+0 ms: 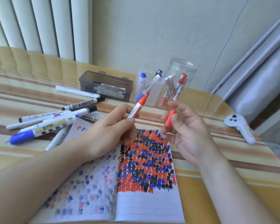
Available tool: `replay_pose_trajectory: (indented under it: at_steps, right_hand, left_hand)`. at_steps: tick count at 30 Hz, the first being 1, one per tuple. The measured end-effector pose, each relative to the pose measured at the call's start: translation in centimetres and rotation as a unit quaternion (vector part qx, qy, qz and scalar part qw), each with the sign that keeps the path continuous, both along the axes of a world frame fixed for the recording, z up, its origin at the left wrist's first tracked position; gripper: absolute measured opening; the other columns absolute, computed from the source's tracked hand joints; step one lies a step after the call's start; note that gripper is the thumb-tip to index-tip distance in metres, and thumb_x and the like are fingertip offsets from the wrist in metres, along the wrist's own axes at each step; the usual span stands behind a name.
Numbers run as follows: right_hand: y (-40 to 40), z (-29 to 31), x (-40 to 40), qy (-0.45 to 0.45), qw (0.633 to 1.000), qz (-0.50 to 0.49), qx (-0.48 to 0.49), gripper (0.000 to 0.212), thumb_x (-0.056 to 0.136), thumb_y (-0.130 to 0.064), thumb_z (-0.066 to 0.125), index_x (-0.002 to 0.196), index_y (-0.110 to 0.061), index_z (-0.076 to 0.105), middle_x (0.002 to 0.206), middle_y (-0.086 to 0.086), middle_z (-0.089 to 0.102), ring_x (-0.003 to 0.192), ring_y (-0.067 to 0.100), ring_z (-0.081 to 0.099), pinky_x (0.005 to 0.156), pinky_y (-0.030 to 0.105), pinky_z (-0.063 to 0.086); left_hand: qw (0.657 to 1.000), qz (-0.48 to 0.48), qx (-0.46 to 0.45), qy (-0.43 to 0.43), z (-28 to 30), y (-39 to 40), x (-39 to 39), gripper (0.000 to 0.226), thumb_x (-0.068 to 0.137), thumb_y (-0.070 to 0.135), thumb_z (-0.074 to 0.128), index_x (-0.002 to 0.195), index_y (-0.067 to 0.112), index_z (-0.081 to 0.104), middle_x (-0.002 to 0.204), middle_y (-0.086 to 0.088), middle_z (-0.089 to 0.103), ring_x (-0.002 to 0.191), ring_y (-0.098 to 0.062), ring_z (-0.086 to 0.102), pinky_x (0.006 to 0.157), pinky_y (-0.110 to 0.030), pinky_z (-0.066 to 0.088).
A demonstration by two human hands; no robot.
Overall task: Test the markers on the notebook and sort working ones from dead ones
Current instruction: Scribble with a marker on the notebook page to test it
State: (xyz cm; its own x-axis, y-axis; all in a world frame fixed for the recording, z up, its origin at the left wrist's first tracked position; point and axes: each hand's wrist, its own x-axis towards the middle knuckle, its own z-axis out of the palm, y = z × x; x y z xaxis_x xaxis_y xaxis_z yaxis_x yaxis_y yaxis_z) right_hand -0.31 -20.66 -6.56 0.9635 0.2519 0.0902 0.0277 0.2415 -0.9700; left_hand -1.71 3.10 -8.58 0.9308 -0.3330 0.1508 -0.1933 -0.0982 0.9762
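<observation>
The left hand point(113, 130) grasps an uncapped red marker point(138, 106), tip up, above the open notebook point(145, 206) at the desk's point(200, 178) near edge. The right hand point(187, 131) pinches its red cap point(169, 118) just beside.

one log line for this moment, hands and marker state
left hand: holds uncapped red marker, tip up | right hand: holds red cap | notebook: open beneath hands | step: marker uncapped

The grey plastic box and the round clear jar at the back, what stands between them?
A square clear plastic cup holding blue-capped markers, seen in the head view.
</observation>
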Motion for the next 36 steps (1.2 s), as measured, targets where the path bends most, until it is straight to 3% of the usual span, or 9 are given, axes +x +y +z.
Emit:
replay_pose_trajectory:
  at_steps: [3, 7, 10, 14, 20, 24, 30, 33, 36]
  right_hand:
    - [1.3, -0.6, -0.5, -0.076, 0.989, -0.029, -0.121, 0.04, 0.077, -0.011, 0.077, 0.114, -0.016, 0.064, 0.092, 0.01, 0.074, 0.075, 0.021, 0.068, 0.065, 0.029, 0.056]
    - [2.1, -0.9, -0.6, -0.119, 0.984, -0.056, -0.122, 0.033, 0.072, 0.011, 0.08, 0.091, -0.012, 0.066, 0.09, 0.012, 0.076, 0.083, 0.021, 0.068, 0.073, 0.029, 0.057]
    - [2.0, -0.9, -0.5, -0.118, 0.983, -0.054, -0.129, 0.032, 0.074, 0.014, 0.079, 0.095, -0.009, 0.071, 0.099, 0.018, 0.077, 0.091, 0.028, 0.072, 0.078, 0.033, 0.058]
    - [3.3, -0.5, -1.4, -0.1, 0.993, -0.018, -0.067, 0.027, 0.07, 0.004, 0.08, 0.083, -0.019, 0.078, 0.095, 0.009, 0.08, 0.091, 0.022, 0.076, 0.077, 0.031, 0.06]
    - [3.6, -1.1, -1.2, -0.021, 0.998, 0.055, 0.027, 0.037, 0.083, 0.01, 0.068, 0.113, -0.01, 0.065, 0.116, 0.026, 0.067, 0.107, 0.045, 0.067, 0.098, 0.06, 0.054]
    - [4.3, -2.0, -1.7, -0.03, 0.988, 0.081, -0.127, 0.036, 0.088, -0.021, 0.081, 0.114, -0.024, 0.055, 0.117, 0.017, 0.064, 0.098, 0.037, 0.074, 0.088, 0.054, 0.06]
    - [4.0, -1.6, -1.5, -0.057, 0.983, 0.069, -0.158, 0.028, 0.102, -0.011, 0.06, 0.122, -0.03, 0.056, 0.082, 0.008, 0.069, 0.061, 0.022, 0.059, 0.059, 0.031, 0.048]
    - [2.2, -1.5, -0.8, -0.083, 0.983, 0.036, -0.16, 0.017, 0.106, -0.029, 0.051, 0.117, -0.032, 0.062, 0.067, 0.003, 0.046, 0.054, 0.016, 0.037, 0.051, 0.029, 0.031]
    - [1.5, -1.6, -0.9, -0.129, 0.967, 0.036, -0.216, 0.04, 0.095, -0.064, 0.052, 0.104, -0.028, 0.067, 0.058, -0.007, 0.035, 0.051, 0.014, 0.028, 0.049, 0.033, 0.026]
  left_hand:
    - [0.999, -0.02, -0.044, 0.004, 0.4, -0.3, -0.3, 0.035, 0.106, 0.036, 0.049, 0.108, 0.004, 0.062, 0.094, -0.009, 0.072, 0.087, -0.024, 0.064, 0.085, -0.043, 0.049]
    - [0.993, -0.045, -0.104, 0.026, 0.9, -0.6, -0.6, 0.026, 0.094, 0.039, 0.056, 0.092, 0.026, 0.078, 0.095, 0.008, 0.072, 0.093, -0.008, 0.065, 0.091, -0.03, 0.045]
    - [0.992, -0.055, -0.109, 0.009, 0.9, -0.3, -0.4, 0.024, 0.088, 0.036, 0.07, 0.097, 0.017, 0.08, 0.113, -0.007, 0.067, 0.11, -0.023, 0.063, 0.105, -0.043, 0.044]
    - [0.996, -0.069, -0.061, -0.015, 0.5, -0.7, -0.7, 0.015, 0.084, 0.025, 0.075, 0.097, 0.023, 0.083, 0.122, 0.003, 0.058, 0.112, -0.013, 0.06, 0.094, -0.036, 0.051]
    - [0.994, 0.025, -0.101, -0.025, 0.3, -1.4, -0.6, 0.025, 0.09, 0.028, 0.075, 0.112, 0.016, 0.08, 0.117, -0.011, 0.073, 0.112, -0.035, 0.069, 0.102, -0.057, 0.053]
    - [0.991, 0.062, -0.112, -0.026, 0.5, -1.3, -0.5, 0.029, 0.083, 0.022, 0.077, 0.112, 0.014, 0.079, 0.105, -0.015, 0.075, 0.098, -0.043, 0.072, 0.09, -0.061, 0.057]
    - [0.989, 0.092, -0.117, 0.011, 0.2, -1.0, 0.0, 0.023, 0.097, 0.02, 0.064, 0.114, 0.023, 0.079, 0.101, -0.013, 0.076, 0.088, -0.034, 0.07, 0.084, -0.044, 0.06]
    - [0.941, 0.154, -0.271, 0.13, 0.5, 0.0, 1.3, 0.029, 0.103, 0.008, 0.054, 0.123, 0.02, 0.072, 0.105, -0.005, 0.077, 0.092, -0.022, 0.071, 0.081, -0.033, 0.062]
    - [0.858, 0.17, -0.428, 0.23, 1.1, 0.7, 2.1, 0.028, 0.102, 0.008, 0.056, 0.126, 0.02, 0.064, 0.109, -0.007, 0.078, 0.094, -0.02, 0.075, 0.08, -0.029, 0.062]
